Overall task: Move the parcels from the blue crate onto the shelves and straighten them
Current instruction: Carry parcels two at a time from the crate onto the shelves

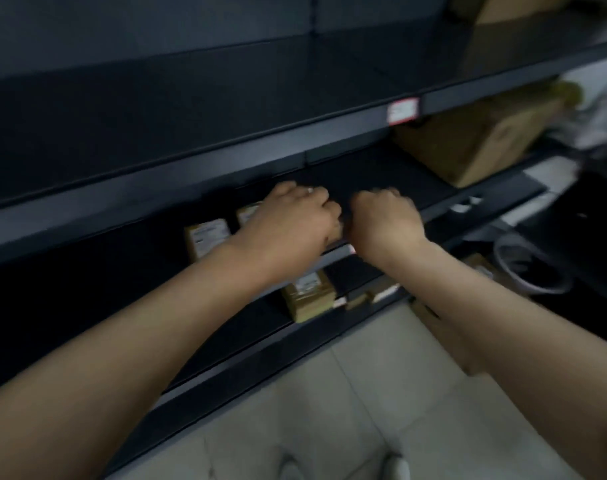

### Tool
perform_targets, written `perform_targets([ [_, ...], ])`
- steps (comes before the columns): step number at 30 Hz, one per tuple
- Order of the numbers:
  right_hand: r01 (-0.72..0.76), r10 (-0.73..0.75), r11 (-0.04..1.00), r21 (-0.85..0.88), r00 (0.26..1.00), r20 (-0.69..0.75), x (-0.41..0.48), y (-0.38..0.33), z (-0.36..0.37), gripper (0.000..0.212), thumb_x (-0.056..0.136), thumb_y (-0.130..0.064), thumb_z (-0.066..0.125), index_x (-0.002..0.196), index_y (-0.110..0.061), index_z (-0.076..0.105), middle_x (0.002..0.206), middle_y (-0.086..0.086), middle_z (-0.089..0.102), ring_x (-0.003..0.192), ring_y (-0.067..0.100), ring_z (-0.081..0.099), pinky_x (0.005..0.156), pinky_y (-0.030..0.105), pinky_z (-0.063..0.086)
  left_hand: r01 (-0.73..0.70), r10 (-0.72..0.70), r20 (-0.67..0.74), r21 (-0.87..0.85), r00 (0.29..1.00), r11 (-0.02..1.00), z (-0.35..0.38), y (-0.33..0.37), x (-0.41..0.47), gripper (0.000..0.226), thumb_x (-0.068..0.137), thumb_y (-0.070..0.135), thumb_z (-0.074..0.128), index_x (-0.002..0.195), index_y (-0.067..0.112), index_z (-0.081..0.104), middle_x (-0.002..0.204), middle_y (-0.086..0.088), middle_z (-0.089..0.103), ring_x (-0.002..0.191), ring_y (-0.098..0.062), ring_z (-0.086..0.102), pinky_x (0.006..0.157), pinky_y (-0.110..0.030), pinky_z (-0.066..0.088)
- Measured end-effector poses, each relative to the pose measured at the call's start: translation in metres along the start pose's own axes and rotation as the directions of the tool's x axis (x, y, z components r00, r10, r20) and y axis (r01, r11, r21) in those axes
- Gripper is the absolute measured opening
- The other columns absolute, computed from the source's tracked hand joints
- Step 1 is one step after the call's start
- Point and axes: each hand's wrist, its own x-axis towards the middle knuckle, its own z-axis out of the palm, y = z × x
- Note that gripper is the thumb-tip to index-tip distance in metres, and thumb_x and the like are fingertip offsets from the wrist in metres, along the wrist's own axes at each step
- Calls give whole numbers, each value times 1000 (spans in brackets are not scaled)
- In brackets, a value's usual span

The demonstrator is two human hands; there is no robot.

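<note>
Both my hands reach into the middle shelf point(444, 209) of a dark rack. My left hand point(295, 216) has its fingers curled down, just right of two small brown parcels with white labels, one point(208, 237) standing free and one point(247, 211) partly hidden by my wrist. My right hand point(385, 216) is curled too, its knuckles almost touching the left hand. Motion blur and the dark shelf hide whether either hand holds anything. Another brown parcel point(309, 296) lies on the shelf below. The blue crate is out of view.
A large cardboard box point(479, 140) stands on the same shelf to the right. The shelf above carries a red-and-white tag point(403, 110) on its edge and another box point(503, 8) at far right. A black object with a looped cable point(534, 271) sits low right. Pale floor tiles point(364, 410) lie below.
</note>
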Motion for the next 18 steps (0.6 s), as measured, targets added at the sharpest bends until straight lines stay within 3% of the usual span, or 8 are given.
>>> perform_targets([
  [3,-122,104,976,-182,989,-106,-43,63,-33,24,87,-10,53,111,-6,55,116,18,56,110,37,48,85,42,37,-140,148,-83,92,985,986,-32,53,39,28,91,27,50,116,15,52,115,-7,54,108,-28,53,104,-40,32],
  [8,-396,319,881,-259,901,-293,-136,157,-76,22,93,-15,48,111,-6,53,116,17,54,110,37,46,84,44,36,-346,380,-194,191,904,919,-85,165,80,29,92,30,50,117,16,51,114,-7,56,108,-30,53,103,-42,29],
  [13,-631,518,725,-275,764,-385,-265,258,-102,23,92,-23,52,110,-8,55,111,14,57,106,34,49,82,41,37,-514,589,-314,292,745,806,-117,325,89,23,92,23,49,113,14,52,115,-8,56,109,-32,52,109,-45,23],
  [18,-835,753,489,-251,550,-361,-420,353,-108,27,91,-26,55,111,-7,55,112,14,58,107,33,51,84,40,39,-714,753,-355,263,554,649,-137,509,77,32,94,27,47,122,14,52,122,-9,56,115,-31,50,112,-45,20],
])
